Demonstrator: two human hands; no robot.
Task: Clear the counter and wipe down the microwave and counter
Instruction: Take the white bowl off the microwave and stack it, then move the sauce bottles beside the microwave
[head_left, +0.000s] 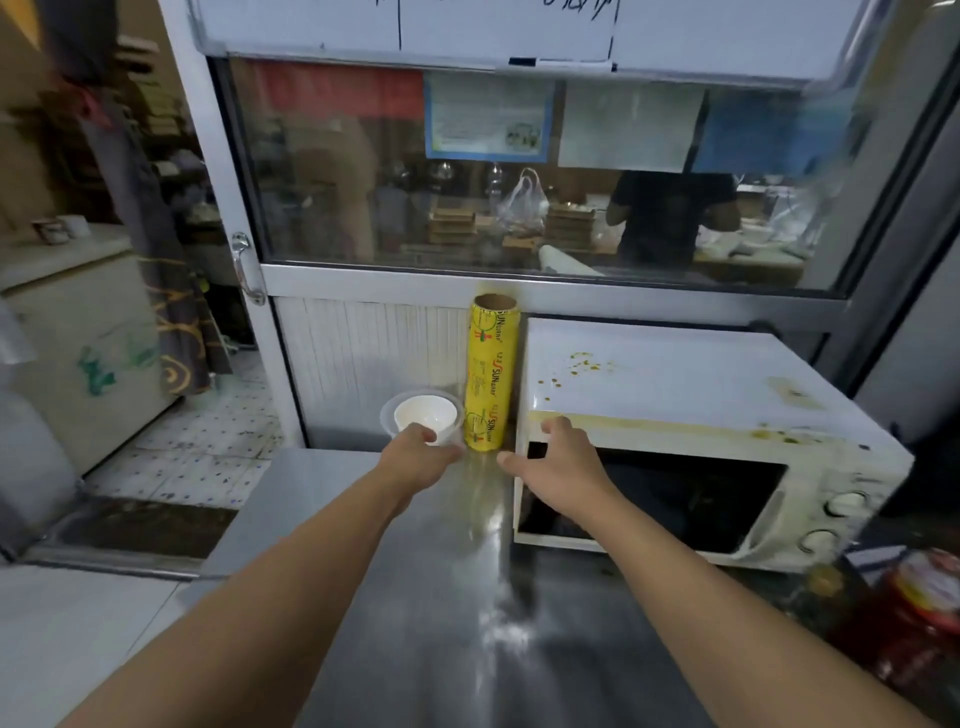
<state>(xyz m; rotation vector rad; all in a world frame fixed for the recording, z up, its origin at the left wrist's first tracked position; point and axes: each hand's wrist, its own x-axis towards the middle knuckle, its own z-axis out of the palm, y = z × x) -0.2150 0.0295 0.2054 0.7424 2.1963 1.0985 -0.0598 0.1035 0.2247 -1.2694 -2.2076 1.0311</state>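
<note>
Reaching across a stainless-steel worktop, a person stretches both bare arms toward the items at its far edge. The left hand takes hold of the near rim of a clear plastic container, which has a white bowl nested inside; the fingers curl round the rim. The right hand hovers in front of the upper left corner of a white microwave, its fingers spread and holding nothing, the thumb pointing toward a yellow roll of cling wrap. The roll stands upright between the container and the microwave, just beside both. Yellowish stains and spatter mark the microwave's top and its front edge. A red-labelled jar sits at the near right, blurred. Behind everything, a glass window in a white frame looks into another room where a person in dark clothing stands.
</note>
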